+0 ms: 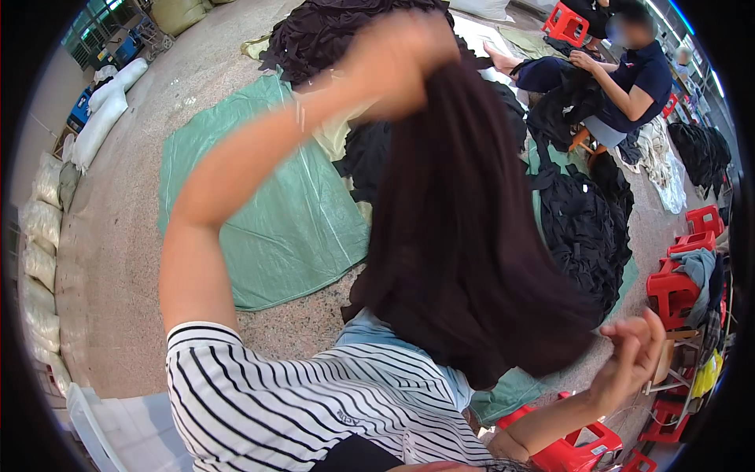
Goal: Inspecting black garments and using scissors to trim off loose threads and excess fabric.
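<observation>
Raised high in front of me, my left hand [405, 59] is closed on the upper end of a dark brown garment [464, 220]. The hand is smeared by motion, and its fingers are hard to separate. The cloth hangs down in loose folds over my lap, its lower end spreading to the right. Which kind of garment it is, I cannot tell. Beside that lower right edge is my right hand [629, 350], palm up with fingers apart and partly curled. Nothing shows in it, and its fingertips come close to the cloth.
A green plastic sheet [259, 181] lies on the speckled floor. Dark garments [330, 35] are heaped ahead, with more black clothing [586, 236] at right. A seated person [629, 86] handles black cloth. Red stools [672, 291] line the right; white sacks [39, 228] line the left.
</observation>
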Available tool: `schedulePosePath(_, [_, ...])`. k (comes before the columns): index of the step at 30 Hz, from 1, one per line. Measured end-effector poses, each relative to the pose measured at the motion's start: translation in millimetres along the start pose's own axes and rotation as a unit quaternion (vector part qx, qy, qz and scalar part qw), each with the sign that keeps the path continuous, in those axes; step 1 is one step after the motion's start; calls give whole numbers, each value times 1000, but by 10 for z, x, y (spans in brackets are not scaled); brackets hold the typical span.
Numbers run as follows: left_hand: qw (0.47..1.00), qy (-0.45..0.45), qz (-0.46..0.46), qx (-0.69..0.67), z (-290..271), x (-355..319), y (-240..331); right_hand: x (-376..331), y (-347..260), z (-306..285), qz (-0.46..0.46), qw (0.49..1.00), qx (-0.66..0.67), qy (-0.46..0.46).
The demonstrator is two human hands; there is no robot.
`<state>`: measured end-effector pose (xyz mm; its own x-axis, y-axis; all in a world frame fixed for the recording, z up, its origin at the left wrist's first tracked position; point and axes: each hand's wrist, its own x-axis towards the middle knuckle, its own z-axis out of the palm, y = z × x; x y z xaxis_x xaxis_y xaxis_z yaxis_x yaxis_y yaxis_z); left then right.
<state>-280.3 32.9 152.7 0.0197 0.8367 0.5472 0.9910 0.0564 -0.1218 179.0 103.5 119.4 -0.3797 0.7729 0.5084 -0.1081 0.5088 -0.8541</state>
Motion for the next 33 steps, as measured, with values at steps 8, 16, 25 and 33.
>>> schedulePosePath(8, [980, 168, -85, -65, 394, 72, -924, -287, 920, 394, 150, 966, -187, -99])
schedulePosePath(16, [890, -91, -92, -438, 1239, -1293, 1336, -955, 1456, 54, 314, 892, -269, -184])
schedulePosePath(25, [933, -113, 22, -340, 1309, -1229, 2186, -1543, 1459, -240, 434, 889, -113, -91])
schedulePosePath(33, [881, -358, 39, -307, 1670, -1085, 1866, -1246, 1417, 18, 169, 974, -147, 43])
